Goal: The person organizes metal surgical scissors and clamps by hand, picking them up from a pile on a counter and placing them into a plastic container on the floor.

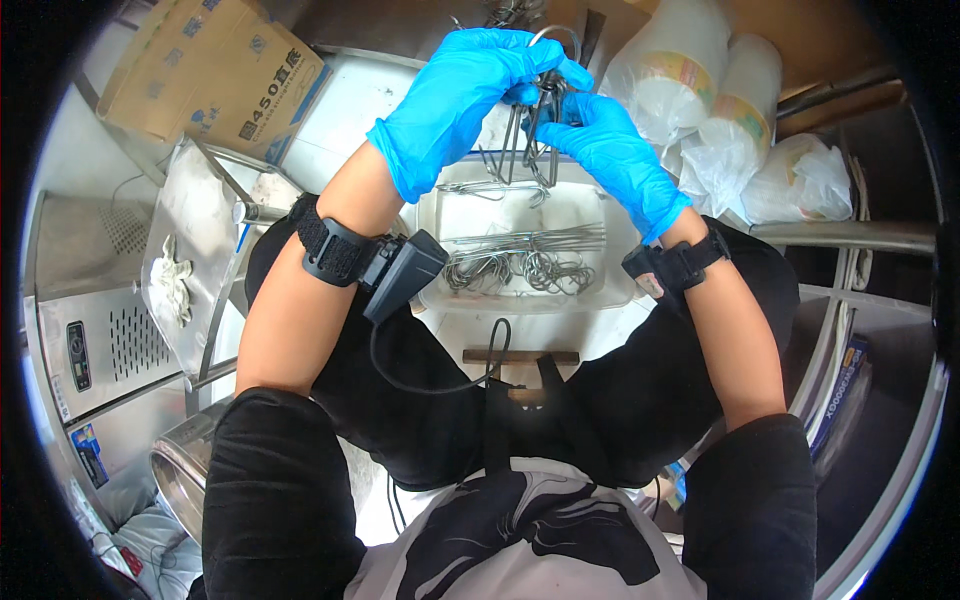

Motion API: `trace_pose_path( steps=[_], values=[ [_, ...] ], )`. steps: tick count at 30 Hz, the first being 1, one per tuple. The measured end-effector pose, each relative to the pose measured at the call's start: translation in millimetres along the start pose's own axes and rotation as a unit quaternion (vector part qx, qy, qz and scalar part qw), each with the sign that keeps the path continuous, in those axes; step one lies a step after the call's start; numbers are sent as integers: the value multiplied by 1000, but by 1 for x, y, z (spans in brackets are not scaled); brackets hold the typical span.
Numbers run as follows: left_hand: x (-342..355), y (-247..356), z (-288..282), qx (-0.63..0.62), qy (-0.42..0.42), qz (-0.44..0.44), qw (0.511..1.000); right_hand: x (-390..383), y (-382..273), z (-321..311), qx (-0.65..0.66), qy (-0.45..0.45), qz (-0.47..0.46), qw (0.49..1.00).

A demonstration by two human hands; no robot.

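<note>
Both my hands wear blue gloves and are raised above a white plastic tub. My left hand (462, 95) is closed at the top of a dangling bunch of dark metal wire hooks (535, 150), beside a pale ring (562, 36). From the other side, my right hand (612, 150) has its fingers bent around the same bunch, partly hiding it. Beneath them, the white tub (432, 285) holds long thin metal rods (530, 241) with curled ends (560, 272), laid side by side. A few more wire pieces (490, 188) lie in its far part.
A cardboard box (215, 75) stands at the far left. Plastic-wrapped white rolls (690, 60) and a white bag (800, 180) sit at the far right. A crumpled cloth (172, 280) lies on a metal surface to the left, above a round steel pot (180, 470).
</note>
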State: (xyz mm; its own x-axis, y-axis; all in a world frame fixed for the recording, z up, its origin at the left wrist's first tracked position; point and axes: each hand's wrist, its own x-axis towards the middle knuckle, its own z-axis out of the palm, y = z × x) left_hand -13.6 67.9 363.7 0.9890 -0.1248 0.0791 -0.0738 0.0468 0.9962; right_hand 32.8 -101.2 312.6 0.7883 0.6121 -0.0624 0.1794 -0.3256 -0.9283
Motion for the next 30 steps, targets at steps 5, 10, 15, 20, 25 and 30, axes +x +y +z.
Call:
trace_pose_path(
  steps=[5, 10, 15, 20, 25, 30],
  values=[
    [-2, 1, -1, 39, -13, 61, 997, -2, -3, 7, 53, 18, 30, 998],
    [-3, 2, -3, 11, -1, 61, 998, -4, 2, 8, 83, 37, -50, 995],
    [-1, -1, -2, -39, 4, 51, 998, -2, -2, 18, -73, 89, -82, 990],
    [-6, 1, 0, -34, -10, 74, 997, -2, -2, 12, -154, 136, -50, 977],
    [-5, 4, -11, 97, -13, 101, 990, -1, -4, -5, -39, 81, -24, 996],
    [-4, 0, -16, 5, 19, 59, 998, -1, -5, -17, -45, 24, 5, 999]
  ],
)
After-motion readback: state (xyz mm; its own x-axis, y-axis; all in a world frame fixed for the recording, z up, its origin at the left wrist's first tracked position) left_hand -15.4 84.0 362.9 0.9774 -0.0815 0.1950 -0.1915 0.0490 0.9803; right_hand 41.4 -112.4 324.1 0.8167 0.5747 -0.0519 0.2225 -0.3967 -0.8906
